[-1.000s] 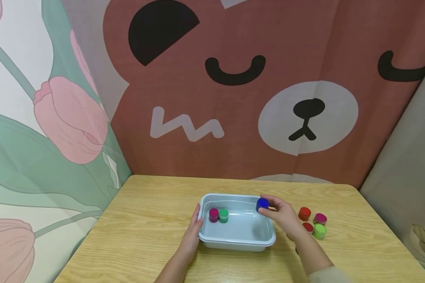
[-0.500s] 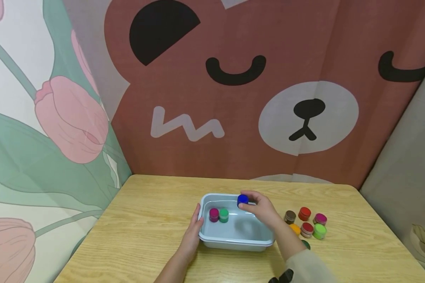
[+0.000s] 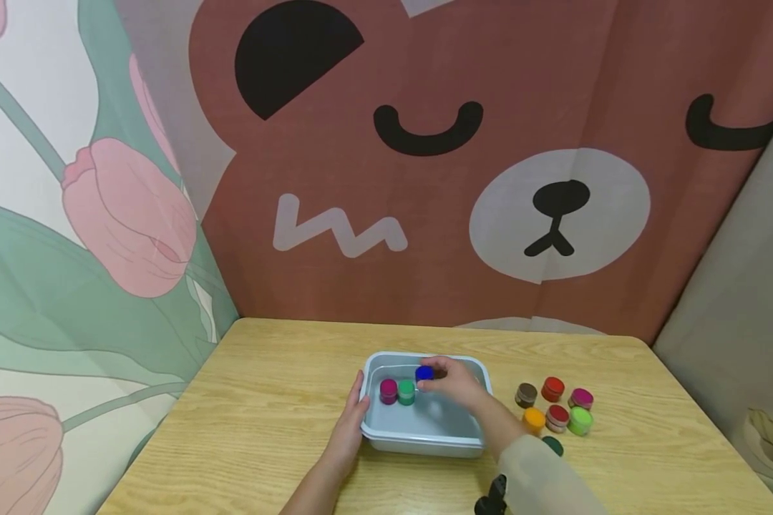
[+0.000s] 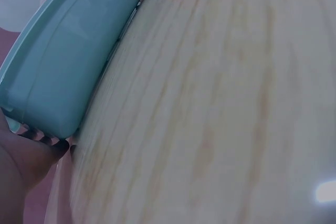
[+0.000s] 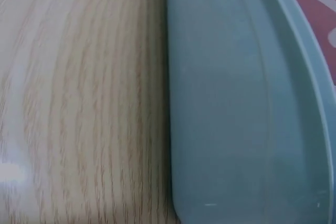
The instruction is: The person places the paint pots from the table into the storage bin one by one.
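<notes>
A pale blue plastic tub (image 3: 433, 445) stands on the table, and my left hand (image 3: 348, 422) grips its left end, thumb at the rim and fingers against the outer wall. In the left wrist view that hand (image 4: 31, 156) shows at the tub's lower corner. My right hand (image 3: 454, 383) reaches over the tub and pinches a small blue-lidded jar (image 3: 424, 373) between thumb and fingers. That jar is low inside the tub, just right of a green-lidded jar (image 3: 406, 392). A magenta-lidded jar (image 3: 389, 391) sits left of the green one. The right wrist view shows only the tub's wall (image 5: 226, 98) and tabletop.
Right of the tub, several small jars stand grouped on the wooden table (image 3: 264, 400): brown (image 3: 525, 395), red (image 3: 553, 389), orange (image 3: 533, 420), lime (image 3: 580, 420) and others. The right forearm partly covers a dark green jar (image 3: 552, 445). A printed curtain (image 3: 335, 286) hangs behind.
My right hand has carried the blue-lidded jar leftward from the tub's right rim and down beside the green-lidded one. The left hand stays at the tub's left end.
</notes>
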`<state>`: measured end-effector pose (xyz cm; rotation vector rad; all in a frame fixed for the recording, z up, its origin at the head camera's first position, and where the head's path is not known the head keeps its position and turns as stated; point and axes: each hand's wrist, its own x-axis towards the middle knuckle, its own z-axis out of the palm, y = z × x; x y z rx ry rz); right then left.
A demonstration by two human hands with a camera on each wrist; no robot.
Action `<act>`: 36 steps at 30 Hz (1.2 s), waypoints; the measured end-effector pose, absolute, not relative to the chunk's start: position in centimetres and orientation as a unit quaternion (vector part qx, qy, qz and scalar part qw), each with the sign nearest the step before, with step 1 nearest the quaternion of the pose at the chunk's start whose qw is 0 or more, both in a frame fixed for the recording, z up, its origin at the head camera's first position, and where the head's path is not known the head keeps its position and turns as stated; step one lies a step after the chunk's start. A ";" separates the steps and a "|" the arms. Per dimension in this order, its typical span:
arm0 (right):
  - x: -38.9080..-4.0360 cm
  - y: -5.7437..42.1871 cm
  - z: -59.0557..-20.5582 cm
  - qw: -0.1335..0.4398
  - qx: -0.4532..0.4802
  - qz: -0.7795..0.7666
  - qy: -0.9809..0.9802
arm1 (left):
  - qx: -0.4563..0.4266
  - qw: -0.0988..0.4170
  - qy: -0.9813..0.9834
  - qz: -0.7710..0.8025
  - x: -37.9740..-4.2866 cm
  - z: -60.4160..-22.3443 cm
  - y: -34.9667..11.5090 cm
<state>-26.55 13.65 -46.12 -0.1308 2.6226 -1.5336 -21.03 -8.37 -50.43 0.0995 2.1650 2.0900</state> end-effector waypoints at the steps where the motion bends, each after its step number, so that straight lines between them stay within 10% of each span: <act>1: -26.6 13.6 -46.1 0.053 -0.048 -0.498 0.864 | 0.031 0.066 0.717 0.693 -21.0 -50.5 -8.4; 36: -27.1 12.8 -47.1 0.101 -0.032 -0.410 0.906 | 0.037 0.069 0.715 0.694 -21.1 -50.5 -8.5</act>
